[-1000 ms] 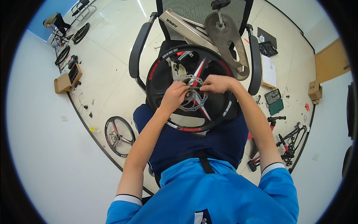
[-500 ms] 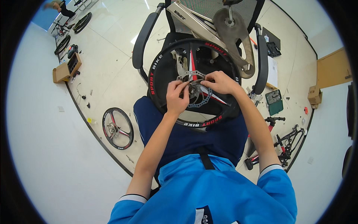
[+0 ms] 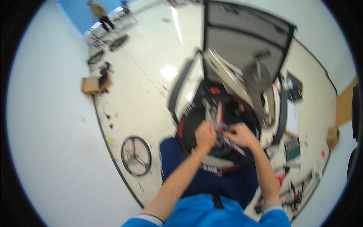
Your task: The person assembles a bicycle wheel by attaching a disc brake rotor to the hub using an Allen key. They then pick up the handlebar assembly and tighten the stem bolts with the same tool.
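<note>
Two bare hands meet at the middle of a black bicycle wheel with red marks on its rim, which lies across the person's lap in front of a black office chair. The left hand is curled into a loose fist over the hub, fingers bent in and pressed to the metal parts there. The right hand is also closed narrow, its fingertips pinched at the same spot just beside the left; motion blur hides whether it grips a small part or only the hub itself. White and red spokes fan out beneath both hands.

Resting on the chair behind the wheel is a pale bicycle frame with a grey crank and chainring.

On the floor to the left lies a second wheel, flat and well apart from the lap. Farther left, near the wall, stands an open brown cardboard box with a dark item against it. To the right are a white sheet of paper, a green rectangular case, a small brown carton and a red bicycle part. Another person stands at the far end of the room by a blue wall.
</note>
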A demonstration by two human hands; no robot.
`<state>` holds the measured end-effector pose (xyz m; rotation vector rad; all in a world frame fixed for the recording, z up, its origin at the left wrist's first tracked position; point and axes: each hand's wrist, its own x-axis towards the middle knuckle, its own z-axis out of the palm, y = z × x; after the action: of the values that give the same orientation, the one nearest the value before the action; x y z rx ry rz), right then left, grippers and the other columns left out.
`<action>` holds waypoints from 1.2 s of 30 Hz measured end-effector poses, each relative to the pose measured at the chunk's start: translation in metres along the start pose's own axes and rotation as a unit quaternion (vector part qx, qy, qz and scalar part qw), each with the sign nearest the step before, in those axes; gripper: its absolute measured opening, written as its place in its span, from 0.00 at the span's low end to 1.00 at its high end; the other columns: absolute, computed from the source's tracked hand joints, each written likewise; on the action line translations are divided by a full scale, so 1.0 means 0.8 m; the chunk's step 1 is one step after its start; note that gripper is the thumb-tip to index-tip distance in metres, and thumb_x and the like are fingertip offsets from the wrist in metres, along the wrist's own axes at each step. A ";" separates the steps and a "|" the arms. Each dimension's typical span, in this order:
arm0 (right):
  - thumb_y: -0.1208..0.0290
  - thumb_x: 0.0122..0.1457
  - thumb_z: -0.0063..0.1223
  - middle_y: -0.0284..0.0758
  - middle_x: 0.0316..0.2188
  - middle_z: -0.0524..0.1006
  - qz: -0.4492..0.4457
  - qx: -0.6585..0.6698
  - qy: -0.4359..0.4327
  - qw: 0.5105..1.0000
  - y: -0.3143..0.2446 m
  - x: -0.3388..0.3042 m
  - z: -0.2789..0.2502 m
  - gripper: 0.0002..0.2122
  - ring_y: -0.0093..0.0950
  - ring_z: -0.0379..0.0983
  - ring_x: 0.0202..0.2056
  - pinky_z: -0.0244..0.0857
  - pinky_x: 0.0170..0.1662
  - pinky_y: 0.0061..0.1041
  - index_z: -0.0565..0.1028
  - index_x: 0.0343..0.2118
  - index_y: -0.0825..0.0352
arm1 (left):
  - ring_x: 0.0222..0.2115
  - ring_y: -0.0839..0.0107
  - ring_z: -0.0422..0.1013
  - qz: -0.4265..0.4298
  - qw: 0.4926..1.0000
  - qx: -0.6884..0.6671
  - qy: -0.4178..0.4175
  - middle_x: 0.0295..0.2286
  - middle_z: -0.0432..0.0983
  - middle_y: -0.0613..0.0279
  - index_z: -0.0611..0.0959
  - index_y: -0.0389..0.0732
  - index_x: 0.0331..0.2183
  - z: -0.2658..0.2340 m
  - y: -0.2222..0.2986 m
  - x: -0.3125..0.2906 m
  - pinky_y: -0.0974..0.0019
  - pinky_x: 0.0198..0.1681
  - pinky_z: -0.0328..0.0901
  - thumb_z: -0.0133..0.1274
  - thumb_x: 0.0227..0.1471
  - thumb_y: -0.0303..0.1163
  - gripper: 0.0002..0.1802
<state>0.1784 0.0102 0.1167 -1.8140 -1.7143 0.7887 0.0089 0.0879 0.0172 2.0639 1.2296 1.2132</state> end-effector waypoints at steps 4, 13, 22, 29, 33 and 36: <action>0.53 0.53 0.62 0.46 0.23 0.80 0.027 -0.100 -0.013 0.994 -0.011 0.023 -0.006 0.18 0.46 0.79 0.29 0.74 0.36 0.39 0.83 0.25 0.68 | 0.27 0.47 0.72 -0.014 1.000 0.016 -0.019 0.24 0.72 0.51 0.78 0.40 0.27 -0.003 0.010 0.000 0.48 0.29 0.66 0.50 0.62 0.38 0.15; 0.53 0.55 0.61 0.46 0.15 0.75 -0.040 -0.150 0.037 0.987 -0.006 0.042 0.010 0.19 0.46 0.75 0.22 0.71 0.29 0.39 0.82 0.19 0.66 | 0.28 0.48 0.73 -0.001 1.000 0.013 -0.025 0.25 0.74 0.53 0.78 0.39 0.28 -0.002 -0.004 0.001 0.50 0.29 0.68 0.49 0.63 0.38 0.15; 0.66 0.62 0.54 0.52 0.16 0.70 -0.033 0.116 0.258 0.959 -0.020 0.086 0.063 0.18 0.47 0.70 0.18 0.60 0.22 0.35 0.73 0.20 0.76 | 0.29 0.48 0.74 0.023 0.999 -0.006 -0.038 0.27 0.75 0.52 0.78 0.38 0.31 -0.007 -0.004 -0.013 0.49 0.30 0.68 0.50 0.60 0.34 0.10; 0.62 0.60 0.59 0.48 0.14 0.72 -0.116 -0.048 0.160 0.979 -0.050 0.110 0.078 0.18 0.47 0.71 0.18 0.64 0.23 0.38 0.77 0.19 0.72 | 0.33 0.43 0.75 0.012 0.999 -0.038 -0.031 0.32 0.78 0.48 0.80 0.39 0.39 -0.004 -0.017 -0.018 0.46 0.34 0.70 0.54 0.54 0.30 0.09; 0.62 0.59 0.59 0.49 0.15 0.72 -0.102 0.006 0.180 0.978 -0.042 0.094 0.071 0.18 0.46 0.71 0.17 0.63 0.22 0.36 0.76 0.20 0.74 | 0.34 0.43 0.76 -0.001 0.998 -0.061 -0.018 0.33 0.79 0.47 0.82 0.38 0.38 -0.004 -0.001 -0.010 0.48 0.36 0.70 0.53 0.54 0.30 0.10; 0.60 0.61 0.57 0.51 0.18 0.74 -0.095 0.044 0.158 0.982 -0.020 0.103 0.061 0.20 0.48 0.74 0.21 0.65 0.26 0.39 0.77 0.20 0.74 | 0.34 0.45 0.75 -0.019 0.999 -0.032 -0.038 0.31 0.77 0.47 0.82 0.39 0.34 0.000 -0.008 -0.007 0.50 0.37 0.70 0.52 0.55 0.30 0.07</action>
<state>0.1346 0.0923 0.0893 -1.5896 -1.5874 0.4621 0.0050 0.0860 0.0099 2.0110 1.1749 1.1320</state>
